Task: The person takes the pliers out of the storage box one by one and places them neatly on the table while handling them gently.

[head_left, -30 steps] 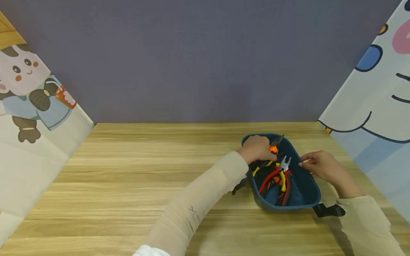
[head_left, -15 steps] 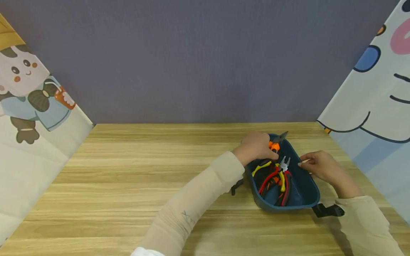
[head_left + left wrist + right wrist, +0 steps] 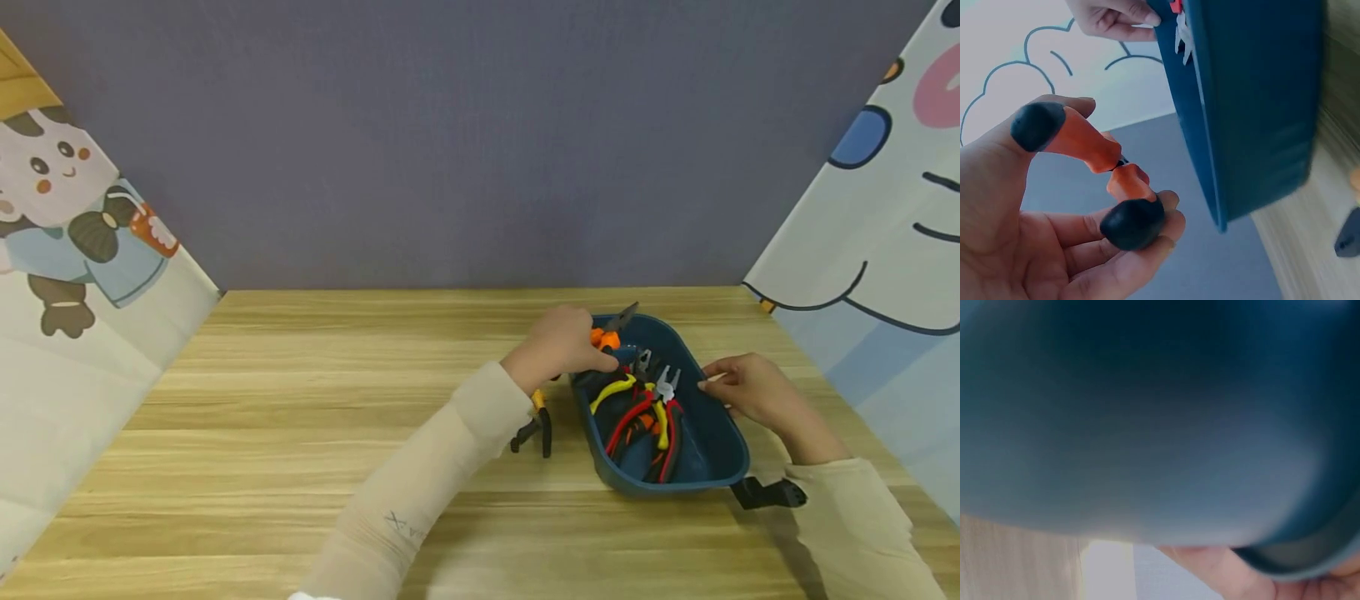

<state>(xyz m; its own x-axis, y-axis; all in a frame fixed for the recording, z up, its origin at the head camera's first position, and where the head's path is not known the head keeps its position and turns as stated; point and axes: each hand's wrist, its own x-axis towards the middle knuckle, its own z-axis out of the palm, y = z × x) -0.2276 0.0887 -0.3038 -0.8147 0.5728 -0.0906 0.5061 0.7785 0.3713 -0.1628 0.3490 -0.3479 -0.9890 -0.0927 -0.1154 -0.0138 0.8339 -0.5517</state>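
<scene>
My left hand [image 3: 561, 343] holds pliers with orange-and-black handles [image 3: 606, 340] over the bin's far left rim, their dark jaws pointing up and right. In the left wrist view, thumb and fingers curl round the two spread handles [image 3: 1085, 139]. The dark blue bin [image 3: 708, 446] contains several more pliers; a red-and-black pair [image 3: 677, 433] lies on top, with yellow handles [image 3: 613, 392] beside it. My right hand [image 3: 757, 396] pinches the bin's right rim. The bin's wall [image 3: 1147, 450] fills most of the right wrist view.
A tool with black-and-yellow handles [image 3: 546, 432] lies on the wooden table [image 3: 337, 400], left of the bin and partly hidden by my left arm. A grey panel [image 3: 480, 150] stands behind the table, with cartoon-printed panels [image 3: 892, 242] at both sides.
My left hand has moved left with the orange-handled pliers, from inside the bin to its left rim. More of the tool on the table shows. My right hand stays at the rim.
</scene>
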